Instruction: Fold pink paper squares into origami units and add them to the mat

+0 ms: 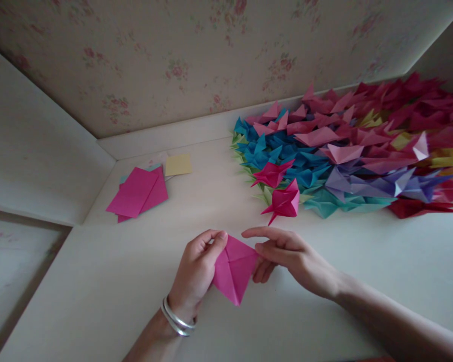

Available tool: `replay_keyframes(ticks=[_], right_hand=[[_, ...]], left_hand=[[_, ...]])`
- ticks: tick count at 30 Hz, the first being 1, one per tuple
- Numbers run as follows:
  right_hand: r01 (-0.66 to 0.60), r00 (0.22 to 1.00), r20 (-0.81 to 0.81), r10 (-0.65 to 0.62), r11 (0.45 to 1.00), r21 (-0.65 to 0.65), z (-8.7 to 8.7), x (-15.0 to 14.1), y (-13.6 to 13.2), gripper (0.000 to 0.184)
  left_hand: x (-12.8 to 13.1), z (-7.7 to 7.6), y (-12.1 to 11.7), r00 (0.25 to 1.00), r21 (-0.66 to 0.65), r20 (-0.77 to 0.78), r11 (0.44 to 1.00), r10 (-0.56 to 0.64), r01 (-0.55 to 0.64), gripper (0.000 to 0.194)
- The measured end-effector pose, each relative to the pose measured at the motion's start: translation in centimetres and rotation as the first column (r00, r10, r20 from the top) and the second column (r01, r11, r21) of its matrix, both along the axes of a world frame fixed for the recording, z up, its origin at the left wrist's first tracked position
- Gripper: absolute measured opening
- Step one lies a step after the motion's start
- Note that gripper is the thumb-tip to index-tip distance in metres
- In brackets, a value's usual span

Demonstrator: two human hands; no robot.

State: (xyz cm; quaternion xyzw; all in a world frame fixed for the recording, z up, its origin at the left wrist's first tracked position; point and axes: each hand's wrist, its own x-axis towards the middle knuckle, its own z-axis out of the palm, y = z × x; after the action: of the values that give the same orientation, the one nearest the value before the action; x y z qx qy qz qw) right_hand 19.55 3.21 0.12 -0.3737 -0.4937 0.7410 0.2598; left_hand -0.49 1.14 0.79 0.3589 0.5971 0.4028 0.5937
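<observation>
A pink sheet of origami paper (234,269) with crease lines, folded into a kite-like diamond, is held up between both hands above the white tabletop. My left hand (202,261) grips its upper left edge, thumb on top and fingers behind. At the paper's right corner, my right hand (287,256) pinches with the thumb against fingers underneath, while its index finger stretches out past the paper. Just beyond my right hand lie two finished magenta paper cranes (285,199), at the edge of a large heap of folded cranes (317,136) in many colours.
Square magenta sheets (134,191) are stacked at the left, with some teal paper under them. Beside them lies a small pale yellow sheet (178,164). A floral-papered wall (143,70) closes off the back, and a white panel (33,136) stands at the left.
</observation>
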Motion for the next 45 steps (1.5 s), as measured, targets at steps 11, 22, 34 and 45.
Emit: replay_keyframes(ticks=[11, 22, 34, 45], right_hand=[[-0.075, 0.989, 0.128, -0.068, 0.513, 0.855, -1.0, -0.1, -0.1, 0.033], [-0.025, 0.975, 0.199, -0.102, 0.836, 0.548, 0.7, 0.5, 0.2, 0.032], [0.075, 0.949, -0.291, -0.124, 0.982, -0.173, -0.5, 0.6, 0.1, 0.021], [0.068, 0.925, -0.352, -0.145, 0.973, -0.221, -0.4, 0.4, 0.1, 0.019]], left_hand=[[0.2, 0.3, -0.3, 0.996, 0.018, -0.08, 0.999, -0.038, 0.039, 0.04], [-0.3, 1.5, -1.0, 0.883, 0.256, -0.315, 0.864, -0.349, 0.433, 0.023], [-0.7, 0.9, -1.2, 0.919, 0.129, 0.294, 0.964, -0.261, 0.232, 0.013], [-0.7, 0.7, -1.2, 0.931, 0.163, 0.294, 0.971, -0.217, 0.175, 0.026]])
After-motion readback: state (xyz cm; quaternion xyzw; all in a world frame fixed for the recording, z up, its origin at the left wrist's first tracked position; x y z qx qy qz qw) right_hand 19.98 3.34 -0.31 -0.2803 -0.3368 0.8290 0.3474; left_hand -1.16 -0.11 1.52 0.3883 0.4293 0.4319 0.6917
